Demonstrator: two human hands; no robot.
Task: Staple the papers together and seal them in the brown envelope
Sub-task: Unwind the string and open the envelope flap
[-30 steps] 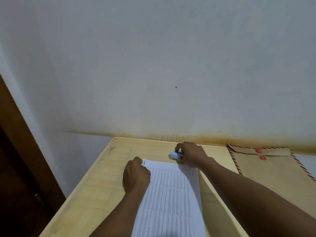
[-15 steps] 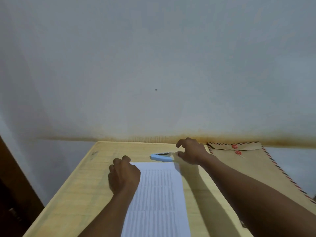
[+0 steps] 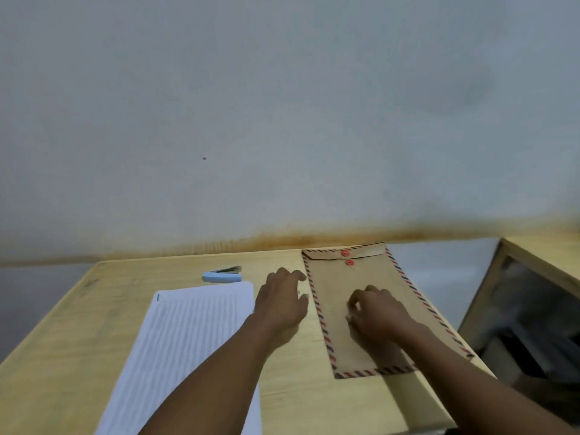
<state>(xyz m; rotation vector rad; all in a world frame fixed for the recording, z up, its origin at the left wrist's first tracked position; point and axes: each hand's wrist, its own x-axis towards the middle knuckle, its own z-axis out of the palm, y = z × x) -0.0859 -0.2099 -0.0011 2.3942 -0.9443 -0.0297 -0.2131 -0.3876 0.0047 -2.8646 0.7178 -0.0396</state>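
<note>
My right hand (image 3: pixel 376 312) sits on the brown envelope (image 3: pixel 332 287), fingers loosely bent with their tips down on it, gripping nothing that I can see. My left hand (image 3: pixel 282 304) lies flat and relaxed on the desk (image 3: pixel 62 356), fingers spread. It is in the gap between the papers (image 3: pixel 188 340) and the envelope, with its fingertips just beside the envelope's striped left border.

The envelope lies flat on the right side of the desk, its long axis running away from me toward the wall. Its flap is at the far end and folded shut, and the two red buttons (image 3: pixel 345 253) are one above the other there. So the part I need next is beyond both hands, straight ahead of the right one, which is the nearer.

The papers lie to the left of my left hand, their long axis also pointing roughly toward the wall. There is a small dark mark at their far left corner; it may be the staple, but it is too small to be sure. The blue stapler (image 3: pixel 222 274) rests untouched just past their far edge.

I judge the stapling done and the flap next. The right hand should slide forward along the envelope to the buttons. The left is better placed to fetch the papers.
</note>
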